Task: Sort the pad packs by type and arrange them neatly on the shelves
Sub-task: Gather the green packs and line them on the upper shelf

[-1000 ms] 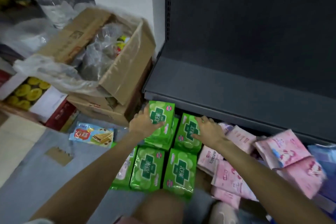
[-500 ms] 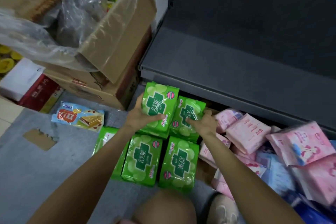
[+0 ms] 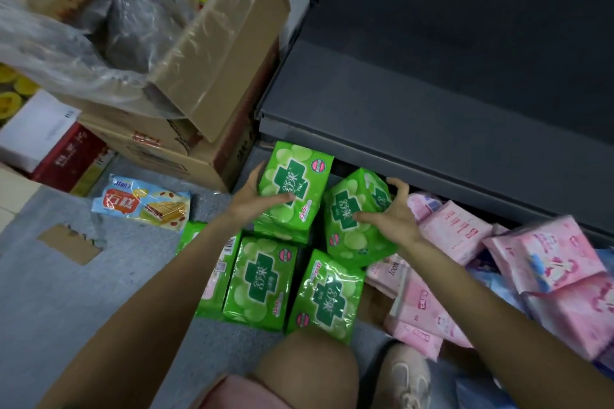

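- Head view: the left hand (image 3: 257,206) grips the left green pack (image 3: 294,188), thumb across its face, fingers curled round its left edge.
- The right hand (image 3: 392,214) grips the right green pack (image 3: 357,216), tilted, thumb on its face, fingers over its far right edge.
- Both packs sit just in front of the dark shelf (image 3: 432,116), which lies up and ahead of the hands. Their long axes run roughly front to back.
- Further green packs (image 3: 259,282) lie nearer the knee; pink packs (image 3: 455,231) lie right.
- The left hand appears nearer the shelf's left end.
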The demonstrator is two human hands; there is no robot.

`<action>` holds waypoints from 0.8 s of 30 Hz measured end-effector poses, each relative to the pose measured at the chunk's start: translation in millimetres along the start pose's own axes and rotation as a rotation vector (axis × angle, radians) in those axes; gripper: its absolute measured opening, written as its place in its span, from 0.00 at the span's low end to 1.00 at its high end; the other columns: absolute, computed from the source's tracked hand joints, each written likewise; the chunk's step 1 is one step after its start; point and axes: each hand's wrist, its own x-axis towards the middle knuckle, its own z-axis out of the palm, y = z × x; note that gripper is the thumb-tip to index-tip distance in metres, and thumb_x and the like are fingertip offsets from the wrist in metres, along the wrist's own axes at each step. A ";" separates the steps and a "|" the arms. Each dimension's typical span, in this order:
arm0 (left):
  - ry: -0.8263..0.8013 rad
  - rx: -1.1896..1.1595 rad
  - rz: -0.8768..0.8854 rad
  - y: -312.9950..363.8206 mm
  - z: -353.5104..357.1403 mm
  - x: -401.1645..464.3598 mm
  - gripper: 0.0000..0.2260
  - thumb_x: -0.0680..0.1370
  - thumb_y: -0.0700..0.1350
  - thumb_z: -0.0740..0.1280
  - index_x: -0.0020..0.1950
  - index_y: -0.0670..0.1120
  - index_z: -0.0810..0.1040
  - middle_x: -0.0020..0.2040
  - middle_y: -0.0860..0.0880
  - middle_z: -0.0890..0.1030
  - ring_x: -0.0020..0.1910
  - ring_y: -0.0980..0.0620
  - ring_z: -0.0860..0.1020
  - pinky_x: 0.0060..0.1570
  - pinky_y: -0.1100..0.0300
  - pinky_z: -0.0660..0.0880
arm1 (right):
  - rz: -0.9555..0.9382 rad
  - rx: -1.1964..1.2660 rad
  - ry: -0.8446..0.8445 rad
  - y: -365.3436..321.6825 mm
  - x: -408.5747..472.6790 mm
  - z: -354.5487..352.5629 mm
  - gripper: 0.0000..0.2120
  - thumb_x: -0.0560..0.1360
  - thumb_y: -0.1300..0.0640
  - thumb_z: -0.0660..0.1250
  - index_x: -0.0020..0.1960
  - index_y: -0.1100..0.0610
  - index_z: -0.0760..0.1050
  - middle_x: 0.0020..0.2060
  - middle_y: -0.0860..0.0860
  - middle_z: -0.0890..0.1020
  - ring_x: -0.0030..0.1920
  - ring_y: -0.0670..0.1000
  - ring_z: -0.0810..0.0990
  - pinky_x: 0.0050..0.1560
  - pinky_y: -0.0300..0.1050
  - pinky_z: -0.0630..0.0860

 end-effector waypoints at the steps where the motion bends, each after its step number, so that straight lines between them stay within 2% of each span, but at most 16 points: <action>1: -0.002 0.017 -0.015 0.2 -0.3 0.1 0.41 0.67 0.54 0.77 0.75 0.56 0.58 0.61 0.52 0.77 0.60 0.50 0.75 0.64 0.53 0.70 | -0.012 0.035 -0.020 -0.8 -5.5 -11.4 0.42 0.63 0.60 0.79 0.66 0.46 0.57 0.55 0.53 0.78 0.53 0.55 0.78 0.57 0.50 0.76; 4: -0.009 0.016 -0.041 0.0 0.6 -2.2 0.33 0.71 0.53 0.74 0.72 0.55 0.63 0.58 0.54 0.77 0.59 0.51 0.75 0.61 0.55 0.70 | -0.071 0.018 -0.066 -0.5 -19.8 -34.5 0.44 0.62 0.60 0.80 0.70 0.48 0.59 0.53 0.47 0.77 0.54 0.52 0.78 0.58 0.49 0.76; 6: -0.020 -0.003 -0.046 1.5 2.7 -7.2 0.32 0.72 0.53 0.73 0.72 0.56 0.62 0.55 0.56 0.75 0.57 0.52 0.73 0.59 0.55 0.70 | -0.126 0.007 -0.082 -2.0 -28.0 -39.9 0.44 0.62 0.59 0.80 0.70 0.46 0.59 0.55 0.45 0.76 0.56 0.52 0.77 0.59 0.51 0.75; 10: -0.033 -0.039 -0.049 -0.5 -4.1 -10.8 0.30 0.72 0.52 0.73 0.71 0.57 0.64 0.54 0.56 0.76 0.55 0.52 0.75 0.57 0.56 0.71 | -0.244 -0.023 -0.069 -4.6 -37.1 -39.2 0.42 0.63 0.59 0.79 0.69 0.44 0.61 0.51 0.36 0.73 0.56 0.48 0.77 0.60 0.51 0.75; 13: -0.014 -0.029 -0.016 -1.9 -15.2 -16.9 0.38 0.64 0.59 0.77 0.71 0.58 0.66 0.58 0.55 0.79 0.59 0.51 0.77 0.60 0.55 0.72 | -0.285 -0.064 -0.077 -7.7 -39.9 -40.3 0.44 0.63 0.57 0.80 0.70 0.42 0.60 0.52 0.35 0.74 0.56 0.48 0.77 0.61 0.51 0.75; 16: 0.038 0.021 0.094 3.9 -22.7 -33.1 0.46 0.58 0.63 0.79 0.72 0.64 0.62 0.62 0.56 0.78 0.60 0.52 0.76 0.63 0.50 0.73 | -0.329 -0.153 -0.088 -15.7 -47.7 -52.1 0.48 0.62 0.54 0.80 0.73 0.44 0.56 0.59 0.42 0.74 0.61 0.49 0.75 0.65 0.49 0.71; 19: 0.096 0.102 0.254 25.4 -27.0 -53.7 0.45 0.55 0.70 0.76 0.68 0.71 0.61 0.65 0.53 0.73 0.65 0.52 0.72 0.64 0.48 0.72 | -0.388 -0.256 -0.077 -31.8 -62.9 -73.9 0.51 0.61 0.50 0.80 0.75 0.45 0.53 0.68 0.49 0.70 0.67 0.50 0.70 0.68 0.47 0.66; 24: 0.255 0.422 0.596 98.8 -24.6 -93.4 0.42 0.61 0.59 0.79 0.72 0.60 0.64 0.63 0.47 0.70 0.64 0.47 0.69 0.65 0.54 0.66 | -0.423 -0.463 -0.049 -62.8 -103.8 -128.1 0.46 0.63 0.50 0.79 0.74 0.48 0.58 0.67 0.50 0.71 0.64 0.50 0.71 0.60 0.38 0.64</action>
